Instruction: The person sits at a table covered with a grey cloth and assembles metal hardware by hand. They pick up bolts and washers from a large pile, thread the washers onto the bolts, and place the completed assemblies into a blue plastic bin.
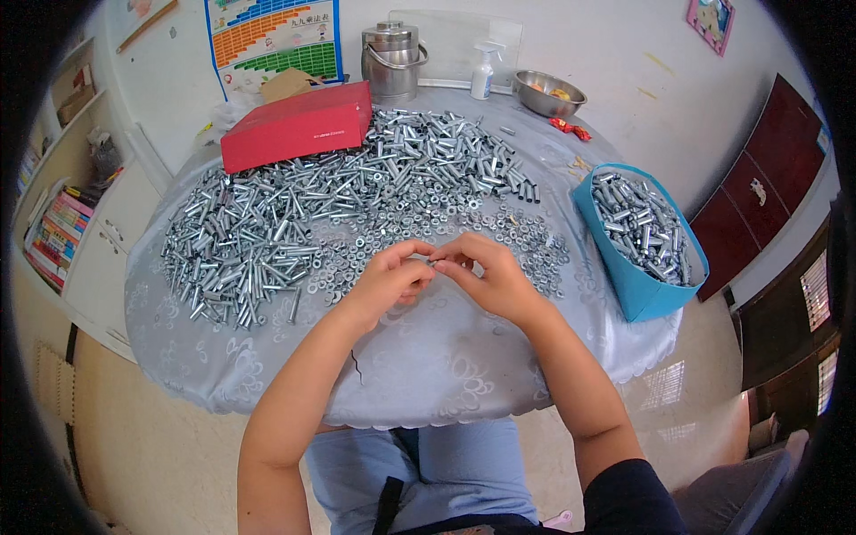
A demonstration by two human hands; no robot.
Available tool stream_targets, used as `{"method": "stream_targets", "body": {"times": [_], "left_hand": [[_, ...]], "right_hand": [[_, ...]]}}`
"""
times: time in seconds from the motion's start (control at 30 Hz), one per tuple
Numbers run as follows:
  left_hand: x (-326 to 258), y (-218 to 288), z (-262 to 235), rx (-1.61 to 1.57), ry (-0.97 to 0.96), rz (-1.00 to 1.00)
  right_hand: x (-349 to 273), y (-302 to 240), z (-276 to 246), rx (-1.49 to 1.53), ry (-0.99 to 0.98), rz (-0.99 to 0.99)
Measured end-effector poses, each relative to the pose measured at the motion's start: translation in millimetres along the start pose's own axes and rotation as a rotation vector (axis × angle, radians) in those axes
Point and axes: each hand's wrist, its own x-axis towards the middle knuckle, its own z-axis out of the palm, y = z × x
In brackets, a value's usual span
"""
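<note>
My left hand (390, 280) and my right hand (482, 275) meet fingertip to fingertip above the near side of the table. Both are closed in a pinch around a small metal piece (431, 262). Fingers cover most of it, so its exact kind cannot be made out. Just beyond my hands lies a scatter of nuts and washers (526, 234). Shiny bolts (234, 267) are heaped to the left, and a pile of metal sleeves (473, 156) stretches across the back.
A teal fabric bin (646, 299) full of metal fasteners (644, 227) stands at the right. On the heap's far side sits a red box (299, 132). Behind are a steel canister (390, 67), a spray bottle (482, 73) and a metal bowl (544, 96). A patterned grey tablecloth (428, 374) covers the table.
</note>
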Motion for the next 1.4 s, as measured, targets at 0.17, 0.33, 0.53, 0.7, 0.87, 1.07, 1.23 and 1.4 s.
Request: {"method": "stream_targets", "body": {"times": [0.17,0.33,0.53,0.7,0.87,1.07,1.23,1.4], "left_hand": [[-2.4,4.7,2.1,-0.010,-0.003,0.020],[-1.6,4.2,-0.7,-0.098,-0.023,0.016],[2.2,-1.8,-2.2,-0.210,-0.085,0.040],[1.6,-0.2,1.0,-0.229,-0.103,0.027],[1.6,0.1,3.1,-0.236,-0.147,0.000],[-2.7,2.5,7.0,-0.157,-0.044,0.021],[-1.9,2.5,3.2,-0.125,0.013,0.041],[0.0,0.0,-5.8,-0.212,-0.031,0.009]], "right_hand": [[-0.2,-3.0,-0.4,0.060,0.067,0.033],[0.2,-0.8,1.2,0.097,0.114,0.032],[-0.4,-3.0,3.2,0.139,0.170,0.035],[-0.5,0.2,6.2,0.170,0.188,0.055],[0.1,1.6,5.3,0.226,0.181,0.088],[3.4,0.8,-11.9,0.227,0.266,0.154],[1.5,24.1,-54.2,-0.051,0.537,0.305],[-7.0,50.0,-63.8,-0.370,0.427,0.412]]}}
